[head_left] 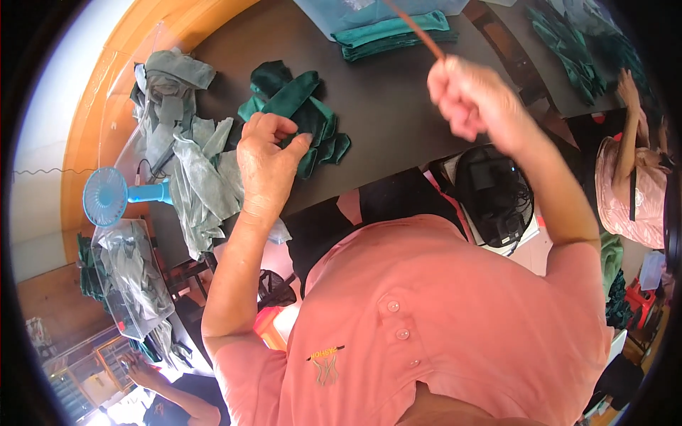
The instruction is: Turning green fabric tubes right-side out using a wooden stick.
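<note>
My right hand [472,99] is raised over the right part of the dark table, its fingers wrapped round a thin reddish-brown stick [419,32] that slants up and left. Motion blurs this hand slightly. My left hand [270,153] hangs over the near edge of a loose pile of dark green velvet pieces [295,99]. Its fingers are bent, the thumb stands apart from them, and nothing shows between them. Some of the velvet lies hidden behind that hand.
Grey-white fabric pieces [202,188] are heaped on the left, by a blue fan [106,197]. Folded green velvet [394,37] lies before a clear bluish bin [341,11] at the back. A black mesh bag [494,195] sits at the near edge. Other people work at both sides.
</note>
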{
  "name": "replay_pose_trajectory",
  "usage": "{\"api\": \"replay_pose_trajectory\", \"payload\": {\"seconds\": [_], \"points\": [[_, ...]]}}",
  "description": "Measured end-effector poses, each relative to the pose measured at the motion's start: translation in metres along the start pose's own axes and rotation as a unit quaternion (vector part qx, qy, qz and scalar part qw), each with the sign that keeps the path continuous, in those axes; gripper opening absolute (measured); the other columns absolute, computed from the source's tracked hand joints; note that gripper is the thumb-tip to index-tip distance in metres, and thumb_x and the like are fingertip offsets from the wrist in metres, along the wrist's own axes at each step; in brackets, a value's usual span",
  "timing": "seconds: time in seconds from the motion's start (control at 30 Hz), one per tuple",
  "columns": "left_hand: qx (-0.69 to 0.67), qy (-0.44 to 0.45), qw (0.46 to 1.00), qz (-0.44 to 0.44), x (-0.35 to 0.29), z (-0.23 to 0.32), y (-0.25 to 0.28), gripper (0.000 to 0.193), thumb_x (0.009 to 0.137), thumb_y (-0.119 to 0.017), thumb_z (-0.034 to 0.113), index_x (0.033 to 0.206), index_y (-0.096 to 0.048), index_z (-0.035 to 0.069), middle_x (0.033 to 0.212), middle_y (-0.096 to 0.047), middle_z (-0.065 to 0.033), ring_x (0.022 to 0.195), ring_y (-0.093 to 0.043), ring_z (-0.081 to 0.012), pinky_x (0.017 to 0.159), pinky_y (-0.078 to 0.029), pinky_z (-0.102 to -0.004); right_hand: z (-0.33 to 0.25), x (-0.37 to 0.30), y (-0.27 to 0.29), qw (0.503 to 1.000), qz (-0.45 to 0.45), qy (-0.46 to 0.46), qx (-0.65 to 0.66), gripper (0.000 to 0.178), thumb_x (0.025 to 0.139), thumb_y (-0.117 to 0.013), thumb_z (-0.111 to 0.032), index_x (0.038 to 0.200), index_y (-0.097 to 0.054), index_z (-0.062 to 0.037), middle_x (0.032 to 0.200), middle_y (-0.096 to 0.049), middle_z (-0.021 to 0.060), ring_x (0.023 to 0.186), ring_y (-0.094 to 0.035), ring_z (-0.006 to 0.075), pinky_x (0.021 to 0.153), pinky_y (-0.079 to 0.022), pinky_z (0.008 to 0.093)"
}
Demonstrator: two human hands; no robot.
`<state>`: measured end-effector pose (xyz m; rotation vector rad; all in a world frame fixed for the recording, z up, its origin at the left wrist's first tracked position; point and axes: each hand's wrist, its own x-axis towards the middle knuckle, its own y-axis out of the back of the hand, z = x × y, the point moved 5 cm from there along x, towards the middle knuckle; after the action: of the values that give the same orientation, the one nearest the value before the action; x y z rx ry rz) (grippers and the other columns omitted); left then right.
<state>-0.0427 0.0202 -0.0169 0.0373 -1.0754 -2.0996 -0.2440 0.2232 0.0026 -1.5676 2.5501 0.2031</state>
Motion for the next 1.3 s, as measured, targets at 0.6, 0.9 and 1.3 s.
{"api": "replay_pose_trajectory", "payload": {"seconds": [0.6, 0.9, 1.3], "points": [[0.024, -0.148, 0.989, -0.012, 0.05, -0.005, -0.006, 0.01, 0.07, -0.065, 0.011, 0.074, -0.062, 0.002, 0.079, -0.062, -0.0113, 0.079, -0.06, -0.0314, 0.069, -0.048, -0.0411, 0.078, -0.065, -0.088, 0.988, -0.086, -0.034, 0.12, 0.021, 0.094, -0.055, -0.022, 0.092, -0.057, -0.0007, 0.066, -0.056, 0.005, 0.058, -0.056, 0.0106, 0.058, -0.042, 0.0246], [-0.149, 0.024, 0.982, -0.115, 0.031, 0.027, 0.041, 0.007, 0.073, -0.061, 0.005, 0.074, -0.06, -0.002, 0.067, -0.053, 0.0002, 0.06, -0.046, -0.0075, 0.057, -0.038, -0.0223, 0.075, -0.057, -0.092, 0.987, -0.111, -0.057, 0.104, 0.021, 0.091, -0.058, -0.021, 0.089, -0.059, -0.0002, 0.058, -0.051, 0.001, 0.049, -0.047, 0.0063, 0.047, -0.034, 0.0219], [-0.081, 0.071, 0.993, 0.042, 0.03, -0.025, 0.053, 0.014, 0.073, -0.066, 0.005, 0.084, -0.068, -0.003, 0.075, -0.066, -0.0046, 0.069, -0.058, -0.01, 0.064, -0.048, -0.0253, 0.087, -0.062, -0.092, 0.982, -0.061, -0.089, 0.156, 0.017, 0.089, -0.06, -0.017, 0.088, -0.059, -0.0009, 0.056, -0.049, 0.0011, 0.046, -0.045, 0.0069, 0.045, -0.031, 0.0218]]}}
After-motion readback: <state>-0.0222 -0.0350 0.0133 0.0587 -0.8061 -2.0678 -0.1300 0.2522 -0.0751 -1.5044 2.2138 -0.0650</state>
